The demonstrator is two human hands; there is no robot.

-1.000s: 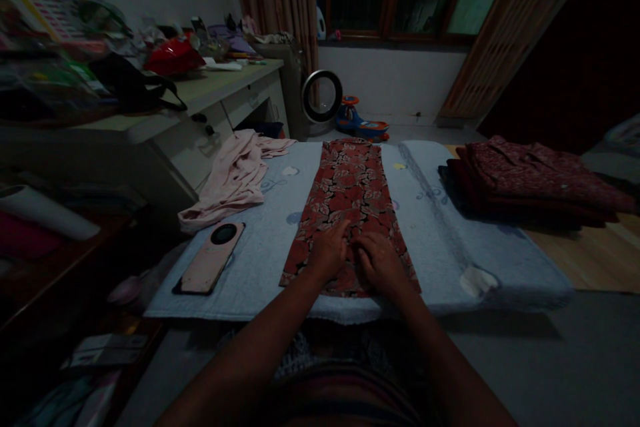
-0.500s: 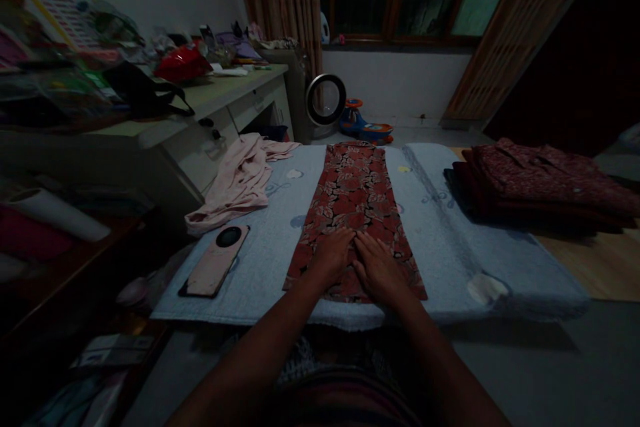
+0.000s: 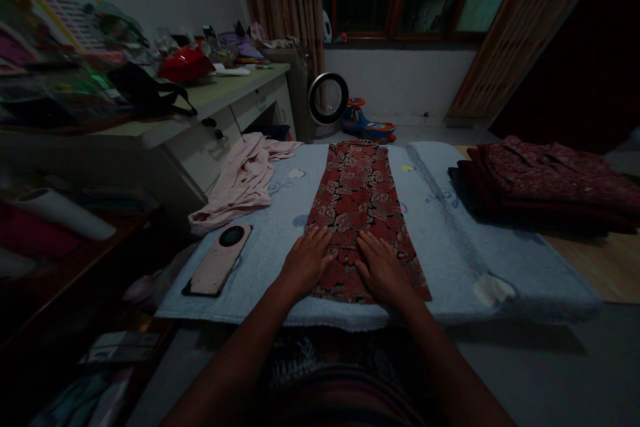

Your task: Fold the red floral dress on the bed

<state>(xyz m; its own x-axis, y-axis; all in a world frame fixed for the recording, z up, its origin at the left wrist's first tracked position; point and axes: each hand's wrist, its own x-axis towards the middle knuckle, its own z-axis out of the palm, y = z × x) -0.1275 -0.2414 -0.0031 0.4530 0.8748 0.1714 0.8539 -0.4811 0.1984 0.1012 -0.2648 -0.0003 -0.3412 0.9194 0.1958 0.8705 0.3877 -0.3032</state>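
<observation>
L hand [image 3: 303,263] & R hand [image 3: 381,268] flat on red floral cloth [image 3: 361,203]; fingers spread, gripping nothing.

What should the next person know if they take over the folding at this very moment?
Left hand: open, flat on the near left edge of the red floral cloth.
Right hand: open, flat on its near middle.
The cloth lies as a long narrow strip on the blue pad.
Pink garment lies unfolded at far left; phone beside it.
Folded dark red stack at right.
Done: strip laid flat. Left: likely folding it shorter.
</observation>
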